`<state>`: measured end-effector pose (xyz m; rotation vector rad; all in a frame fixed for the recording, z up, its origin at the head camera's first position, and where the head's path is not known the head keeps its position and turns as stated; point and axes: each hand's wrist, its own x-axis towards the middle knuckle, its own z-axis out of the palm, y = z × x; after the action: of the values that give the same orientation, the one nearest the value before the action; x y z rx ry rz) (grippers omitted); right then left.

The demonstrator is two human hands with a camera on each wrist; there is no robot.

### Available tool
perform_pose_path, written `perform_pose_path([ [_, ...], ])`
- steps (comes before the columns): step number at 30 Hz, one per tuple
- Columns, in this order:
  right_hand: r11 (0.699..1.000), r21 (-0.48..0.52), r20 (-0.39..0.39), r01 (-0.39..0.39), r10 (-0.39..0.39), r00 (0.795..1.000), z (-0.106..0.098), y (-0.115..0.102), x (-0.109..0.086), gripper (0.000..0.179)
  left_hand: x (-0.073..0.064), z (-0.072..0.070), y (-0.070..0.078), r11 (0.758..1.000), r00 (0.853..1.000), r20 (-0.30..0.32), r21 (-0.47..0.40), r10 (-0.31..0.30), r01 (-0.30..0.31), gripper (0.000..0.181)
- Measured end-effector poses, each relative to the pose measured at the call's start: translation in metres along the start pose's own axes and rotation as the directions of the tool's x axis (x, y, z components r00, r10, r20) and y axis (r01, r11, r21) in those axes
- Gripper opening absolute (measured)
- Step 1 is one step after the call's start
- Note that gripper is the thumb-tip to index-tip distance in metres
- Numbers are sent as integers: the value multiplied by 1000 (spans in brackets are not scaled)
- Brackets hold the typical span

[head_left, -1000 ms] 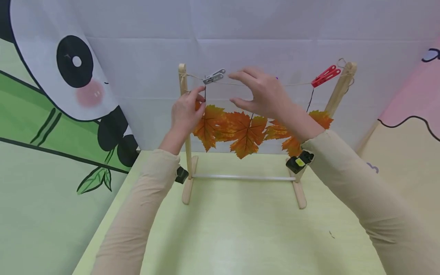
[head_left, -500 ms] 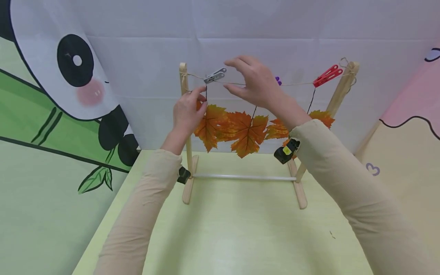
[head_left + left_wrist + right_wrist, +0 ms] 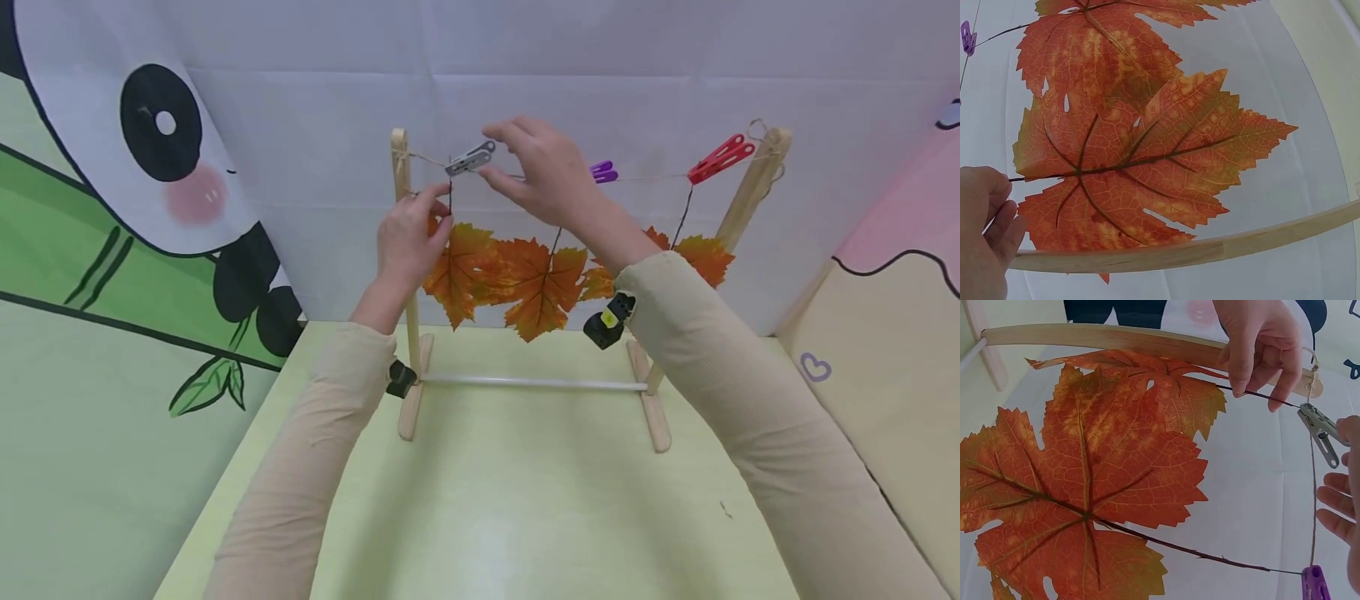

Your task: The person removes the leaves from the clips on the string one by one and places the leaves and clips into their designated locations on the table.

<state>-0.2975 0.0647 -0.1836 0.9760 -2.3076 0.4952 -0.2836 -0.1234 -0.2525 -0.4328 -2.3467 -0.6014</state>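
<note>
Left hand (image 3: 408, 237) pinches the stem (image 3: 450, 198) of the end leaf (image 3: 459, 271), just below the gray clip (image 3: 470, 158). Leaf hangs beside the wooden post (image 3: 401, 158), overlapping the middle leaf (image 3: 543, 287). Stem top meets the clip's mouth, on the cord (image 3: 652, 177). Right hand (image 3: 551, 171) has thumb and fingers parted around the clip's handle end, not clenched; can't tell if 1 fingertip touches it.

Risks, my read: if the clip has only the stem's tip, letting go on the left could drop the leaf. Thin stem may slide out if the bite is shallow. A bump from the right hand could twist the clip or pop it off the cord. Tugging the stem could sag the cord and shake the other 2 clips, purple (image 3: 603, 172) and red (image 3: 720, 158). Overlapping leaf edges could snag if either leaf gets pulled.
</note>
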Motion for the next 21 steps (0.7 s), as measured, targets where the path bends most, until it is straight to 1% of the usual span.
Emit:
perform_pose_path([
  [6, 1000, 1, 20, -4, 4, 1000, 4, -1, 3, 41, 0, -2, 0, 1000, 1000, 17, 11, -7, 7, 29],
  [13, 1000, 4, 29, 1, -1, 1000, 5, -2, 4, 38, 0, -2, 1, 1000, 999, 31, 23, 9, -10, 30],
  [21, 996, 77, 56, -42, 38, 998, 3, -6, 6, 30, -1, -2, 0, 1000, 999, 32, 19, 4, -5, 28],
])
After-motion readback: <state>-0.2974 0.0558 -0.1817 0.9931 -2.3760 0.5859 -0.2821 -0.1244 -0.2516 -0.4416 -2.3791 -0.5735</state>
